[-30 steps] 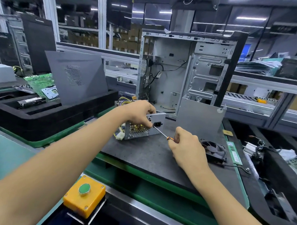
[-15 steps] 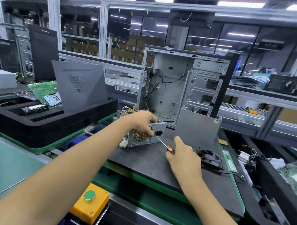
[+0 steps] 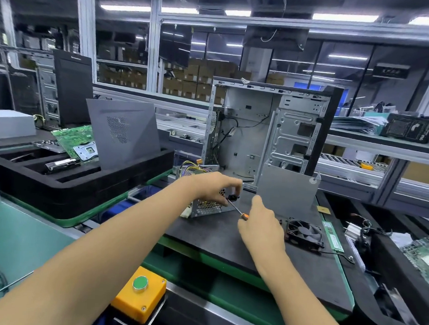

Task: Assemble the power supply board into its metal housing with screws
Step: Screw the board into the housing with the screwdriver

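Centrally, upper middle of the frame: open computer case (image 3: 266, 130), upright on the dark mat (image 3: 229, 239). Below it, mid-frame: metal power supply box (image 3: 206, 207), lying on the mat. Your left hand (image 3: 215, 187) rests on the box, fingers curled against its end face. Your right hand (image 3: 259, 228) grips the screwdriver (image 3: 237, 210), tip at that face. Lower right: fan (image 3: 303, 232), flat.

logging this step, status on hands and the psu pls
Left hand gripping power supply housing on the mat. Right hand holds screwdriver, tip at housing's end face. Nothing in the way.
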The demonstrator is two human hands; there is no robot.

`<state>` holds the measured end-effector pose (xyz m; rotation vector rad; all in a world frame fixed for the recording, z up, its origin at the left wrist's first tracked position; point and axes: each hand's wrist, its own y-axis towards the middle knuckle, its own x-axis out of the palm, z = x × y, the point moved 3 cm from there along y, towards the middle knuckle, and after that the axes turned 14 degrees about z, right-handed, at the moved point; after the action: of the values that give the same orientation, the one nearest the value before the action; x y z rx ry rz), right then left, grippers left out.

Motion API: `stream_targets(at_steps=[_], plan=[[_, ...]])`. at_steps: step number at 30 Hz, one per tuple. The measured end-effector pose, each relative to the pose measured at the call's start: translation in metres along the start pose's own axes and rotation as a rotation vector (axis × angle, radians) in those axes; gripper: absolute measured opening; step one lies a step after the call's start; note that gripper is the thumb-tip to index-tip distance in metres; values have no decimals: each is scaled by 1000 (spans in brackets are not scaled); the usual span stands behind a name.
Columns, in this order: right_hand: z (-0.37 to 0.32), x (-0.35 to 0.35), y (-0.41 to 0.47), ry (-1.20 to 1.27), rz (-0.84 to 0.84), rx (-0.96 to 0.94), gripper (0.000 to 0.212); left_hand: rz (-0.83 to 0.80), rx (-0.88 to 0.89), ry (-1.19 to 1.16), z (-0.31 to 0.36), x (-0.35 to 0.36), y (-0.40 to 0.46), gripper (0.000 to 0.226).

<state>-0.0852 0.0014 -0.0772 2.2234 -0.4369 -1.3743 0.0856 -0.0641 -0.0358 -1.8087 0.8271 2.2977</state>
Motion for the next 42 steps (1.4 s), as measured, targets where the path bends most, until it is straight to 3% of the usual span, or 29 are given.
stream_targets(at_steps=[6, 13, 17, 20, 23, 27, 34, 42], plan=[[-5, 0, -2, -163, -1, -75, 13, -8, 47, 82, 6, 1, 4, 19], [-6, 6, -6, -119, -105, -16, 27, 23, -27, 59, 6, 1, 4, 15], [7, 2, -11, -55, -64, 8, 50, 2, -75, 4, 6, 1, 5, 15], [14, -3, -10, -112, 68, -78, 40, -27, -116, -18, 7, 1, 5, 15], [13, -3, -10, -142, 94, -164, 21, -29, -89, 40, 10, -1, 3, 18], [18, 1, -5, -38, 43, -48, 29, -16, -62, 187, 15, -1, -1, 28], [9, 3, -1, 183, -224, 167, 25, 117, -153, 271, 17, 1, -8, 30], [15, 10, 2, 197, -140, 145, 21, 131, -278, 290, 28, 0, -1, 26]])
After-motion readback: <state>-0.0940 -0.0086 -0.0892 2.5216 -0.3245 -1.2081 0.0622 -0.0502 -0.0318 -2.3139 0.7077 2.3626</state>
